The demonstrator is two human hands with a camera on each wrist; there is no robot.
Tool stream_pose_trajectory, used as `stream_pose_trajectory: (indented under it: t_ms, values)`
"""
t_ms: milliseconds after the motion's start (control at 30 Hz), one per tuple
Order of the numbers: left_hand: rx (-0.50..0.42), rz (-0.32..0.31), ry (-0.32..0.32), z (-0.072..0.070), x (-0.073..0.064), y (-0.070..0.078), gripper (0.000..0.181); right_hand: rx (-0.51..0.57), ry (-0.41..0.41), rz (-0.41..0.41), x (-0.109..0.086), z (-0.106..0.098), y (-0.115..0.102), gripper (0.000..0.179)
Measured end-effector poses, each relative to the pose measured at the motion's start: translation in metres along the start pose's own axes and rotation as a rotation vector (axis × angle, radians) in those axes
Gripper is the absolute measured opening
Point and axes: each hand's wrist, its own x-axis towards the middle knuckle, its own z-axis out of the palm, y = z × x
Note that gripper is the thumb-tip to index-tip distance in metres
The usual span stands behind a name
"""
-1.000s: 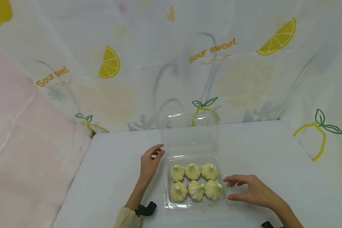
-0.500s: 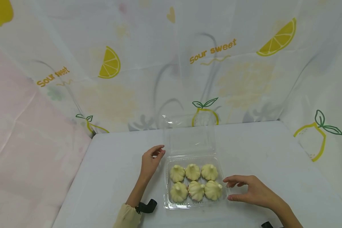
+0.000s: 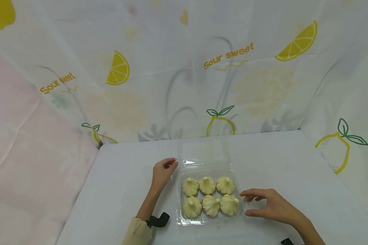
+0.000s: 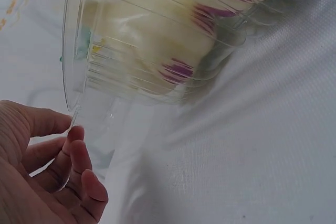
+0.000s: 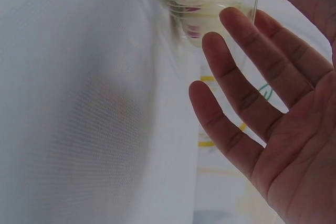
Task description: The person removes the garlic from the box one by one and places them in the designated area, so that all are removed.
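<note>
A clear plastic clamshell box [image 3: 202,223] lies on the white table, its lid [image 3: 205,149] swung back on the far side. Several pale garlic bulbs [image 3: 207,185] sit inside in two rows; the left wrist view shows purple streaks on their undersides. My left hand [image 3: 162,174] pinches a thin clear edge between thumb and fingertip, at the lid's left side near the hinge. On the other side, my right hand [image 3: 271,206] is beside the box's right rim, fingers extended and loosely spread. Its fingertips are at the rim; whether they touch it, I cannot tell.
A white cloth covers the table [image 3: 125,190]. Behind it and at both sides hangs a printed curtain [image 3: 159,102] with lemons and lettering. Black camera mounts [image 3: 159,220] are strapped at the wrists.
The lid has leaned farther back, its far edge dropping lower in the head view. My left hand has shifted slightly along with it. The right hand and the garlic bulbs stay put.
</note>
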Motion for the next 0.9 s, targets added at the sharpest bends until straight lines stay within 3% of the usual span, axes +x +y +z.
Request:
stream_pose_trajectory:
  t_ms: [200, 533, 733, 900]
  values:
    - [-0.045, -0.085, -0.027, -0.0001, -0.0004, 0.0011, 0.019, 0.006, -0.007, 0.008, -0.0002, 0.0002, 0.0008, 0.047]
    - [-0.079, -0.113, -0.047, 0.0012, -0.0007, -0.004, 0.021, -0.009, -0.024, 0.015, 0.0022, -0.001, 0.0013, 0.046]
    - [-0.056, -0.093, -0.059, 0.0009, -0.0014, -0.0036, 0.021, -0.012, -0.032, 0.017, 0.0031, -0.0021, 0.0008, 0.047]
    - [0.068, -0.037, -0.065, -0.0021, -0.0042, 0.0014, 0.019, -0.006, -0.035, 0.019, 0.0035, -0.0028, 0.0004, 0.046]
